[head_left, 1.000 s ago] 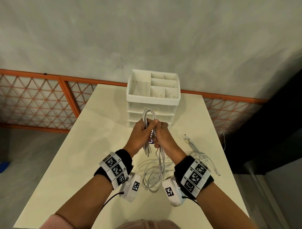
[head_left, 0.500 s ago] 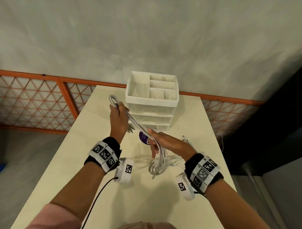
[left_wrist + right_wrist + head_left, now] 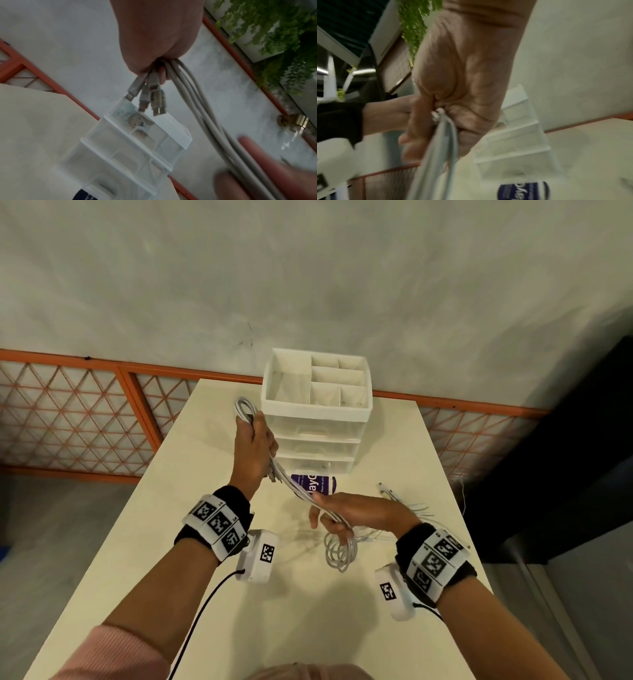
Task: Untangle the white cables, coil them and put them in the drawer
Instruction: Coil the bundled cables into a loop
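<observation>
A bundle of white cables [image 3: 291, 484] stretches between both hands above the cream table [image 3: 154, 525]. My left hand [image 3: 253, 440] grips the folded end, raised beside the white drawer unit [image 3: 317, 422]; a loop sticks out above the fist and several plugs [image 3: 150, 97] hang below it. Lower and to the right, my right hand [image 3: 342, 510] holds the strands loosely with curled fingers [image 3: 419, 128]. The bundle's loops [image 3: 339, 553] hang below that hand. More loose white cable [image 3: 407, 505] lies on the table behind the right wrist. All drawers look closed.
A purple labelled can [image 3: 317, 484] lies on its side in front of the drawer unit. An open divided tray tops the unit. An orange lattice railing [image 3: 68, 419] runs behind the table, which drops off at left and right edges.
The hands were together in front of the drawers; the left hand has since lifted up and left with the folded end while the right slid down the strands, drawing the bundle taut.
</observation>
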`<state>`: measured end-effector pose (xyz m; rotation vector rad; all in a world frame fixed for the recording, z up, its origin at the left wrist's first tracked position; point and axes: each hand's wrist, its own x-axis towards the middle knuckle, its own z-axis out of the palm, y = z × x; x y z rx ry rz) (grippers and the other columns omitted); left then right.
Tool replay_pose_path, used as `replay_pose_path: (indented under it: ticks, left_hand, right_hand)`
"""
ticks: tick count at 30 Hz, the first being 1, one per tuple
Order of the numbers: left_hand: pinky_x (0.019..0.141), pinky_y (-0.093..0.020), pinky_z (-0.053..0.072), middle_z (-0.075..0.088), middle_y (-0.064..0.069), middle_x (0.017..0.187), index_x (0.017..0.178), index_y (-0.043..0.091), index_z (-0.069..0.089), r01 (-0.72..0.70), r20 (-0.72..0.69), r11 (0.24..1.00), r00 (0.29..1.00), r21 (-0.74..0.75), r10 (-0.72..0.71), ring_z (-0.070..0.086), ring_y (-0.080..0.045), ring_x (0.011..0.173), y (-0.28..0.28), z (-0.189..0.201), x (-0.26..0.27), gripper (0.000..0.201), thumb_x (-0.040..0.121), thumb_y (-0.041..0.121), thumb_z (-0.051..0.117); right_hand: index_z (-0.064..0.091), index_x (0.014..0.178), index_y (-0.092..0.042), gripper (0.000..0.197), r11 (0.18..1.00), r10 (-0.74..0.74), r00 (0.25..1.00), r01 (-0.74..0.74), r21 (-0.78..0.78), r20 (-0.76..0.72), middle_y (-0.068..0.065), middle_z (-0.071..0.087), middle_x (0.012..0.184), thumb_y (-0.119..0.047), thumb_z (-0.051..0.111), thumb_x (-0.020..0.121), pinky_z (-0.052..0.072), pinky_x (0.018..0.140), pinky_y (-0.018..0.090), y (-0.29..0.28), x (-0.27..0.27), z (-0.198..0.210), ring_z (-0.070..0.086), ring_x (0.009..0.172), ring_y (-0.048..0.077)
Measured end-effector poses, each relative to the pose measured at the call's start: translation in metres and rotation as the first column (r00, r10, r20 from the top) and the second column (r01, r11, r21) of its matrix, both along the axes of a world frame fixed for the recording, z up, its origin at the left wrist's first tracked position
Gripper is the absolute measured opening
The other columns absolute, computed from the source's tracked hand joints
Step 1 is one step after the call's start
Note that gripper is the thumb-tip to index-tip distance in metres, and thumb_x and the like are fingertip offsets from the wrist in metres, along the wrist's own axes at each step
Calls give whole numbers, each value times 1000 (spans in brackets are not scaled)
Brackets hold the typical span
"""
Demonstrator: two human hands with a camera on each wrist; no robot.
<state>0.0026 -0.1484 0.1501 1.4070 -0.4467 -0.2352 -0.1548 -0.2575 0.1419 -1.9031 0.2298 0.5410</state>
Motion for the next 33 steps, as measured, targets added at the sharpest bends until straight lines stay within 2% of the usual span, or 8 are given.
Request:
replay_pose_path:
  ticks: [5, 9, 12, 16, 19, 26, 30, 33]
  left_hand:
    - [43, -19, 33, 26, 0, 58, 74, 14, 29, 164, 38, 986, 986, 20, -165, 28, -6, 44, 6, -6, -3, 29, 103, 16, 30]
    - [44, -18, 32, 30, 6, 54, 73, 15, 31, 310, 36, 949, 949, 65, -313, 29, -5, 44, 4, 0, -9, 30, 103, 18, 32]
    - [45, -19, 32, 28, 0, 57, 71, 16, 32, 396, 70, 910, 911, 126, -406, 29, -7, 45, -2, 10, -15, 32, 103, 20, 32]
    - [45, -18, 34, 31, 4, 54, 71, 13, 33, 485, 49, 861, 867, 150, -497, 30, -8, 44, -11, 18, -26, 33, 103, 23, 35]
    - [49, -22, 36, 35, 3, 52, 68, 13, 36, 525, 14, 837, 846, 152, -533, 35, -14, 47, -12, 21, -32, 36, 102, 25, 35]
    - [74, -25, 48, 61, 1, 77, 110, -1, 51, 538, -27, 816, 838, 210, -546, 60, -8, 72, -13, 21, -36, 33, 102, 27, 35]
    - [56, -15, 51, 61, -4, 74, 108, 1, 49, 594, -62, 783, 802, 184, -593, 67, -7, 58, -12, 29, -44, 27, 103, 21, 31]
    - [58, -26, 57, 66, -9, 65, 100, -3, 52, 616, -48, 762, 783, 198, -621, 67, -18, 54, -13, 28, -46, 35, 103, 24, 30]
  right_hand:
    - [55, 87, -14, 28, 965, -187, 967, 214, -155, 172, -3, 34, 60, -31, 37, 101, 32, 47, 14, -19, -11, 4, 31, 46, 3]
    - [73, 94, -11, 19, 889, -188, 890, 334, -312, 416, -7, 54, 56, -24, 58, 92, 40, 62, 16, -28, -3, 20, 48, 53, 5]
    - [76, 96, -13, 17, 887, -146, 879, 319, -333, 455, -5, 63, 61, -23, 66, 86, 39, 60, 6, -27, 4, 45, 54, 54, -1]
    - [75, 93, -14, 14, 874, -75, 893, 273, -402, 444, -1, 67, 67, -22, 68, 84, 43, 64, 11, -21, 11, 65, 59, 64, 2]
    - [67, 93, -11, 11, 883, -78, 879, 280, -377, 470, 1, 70, 75, -15, 69, 83, 50, 76, 22, -16, 11, 72, 66, 74, 8]
    - [38, 87, -14, 34, 860, -113, 840, 350, -371, 531, 7, 64, 74, -10, 72, 79, 42, 56, 11, -8, 12, 75, 57, 59, 1]
    - [31, 89, -12, 40, 841, -76, 849, 336, -423, 522, 2, 51, 61, -3, 69, 78, 43, 51, 20, -5, 17, 75, 53, 55, 17]
    - [28, 91, -13, 49, 814, -40, 846, 335, -474, 531, 6, 55, 58, -1, 72, 72, 50, 52, 37, -4, 20, 76, 58, 52, 23]
